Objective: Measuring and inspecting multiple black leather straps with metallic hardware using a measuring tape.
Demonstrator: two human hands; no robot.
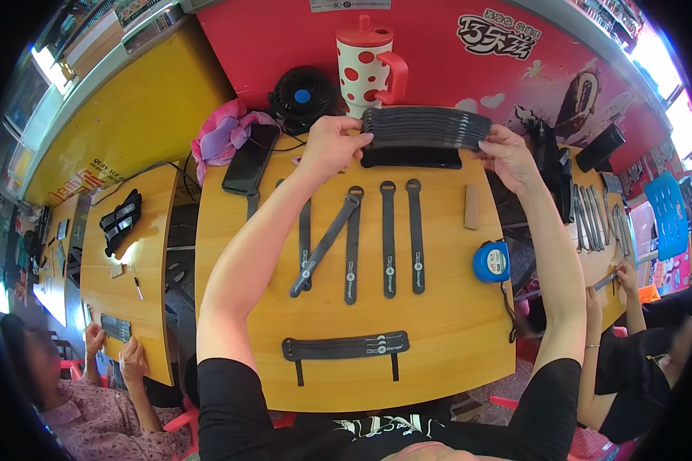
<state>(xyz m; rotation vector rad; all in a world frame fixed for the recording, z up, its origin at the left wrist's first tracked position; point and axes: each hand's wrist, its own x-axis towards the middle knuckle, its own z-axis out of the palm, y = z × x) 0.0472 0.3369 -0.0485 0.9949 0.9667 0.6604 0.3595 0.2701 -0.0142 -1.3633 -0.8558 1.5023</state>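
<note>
My left hand (334, 147) and my right hand (510, 158) pinch the two ends of a stack of black straps (427, 127), held up at the far side of the wooden table. Their edges show as several thin layers. Just below the stack lies another black strip-like bundle (411, 158), partly hidden. Several single black straps with looped ends lie between my forearms; one strap (324, 247) slants across its neighbours, and another strap (416, 238) lies at the right of the row. Nearer me, a flat strap bundle (346, 347) rests crosswise, with two short strap ends sticking out below it.
A blue tape measure (490, 262) and a brown strip (471, 207) lie to the right. Along the back stand a dotted tumbler (364, 73) and a black fan (301, 96), with a phone (247, 165) and pink cloth (224, 134) nearby. Other people handle straps at both side tables.
</note>
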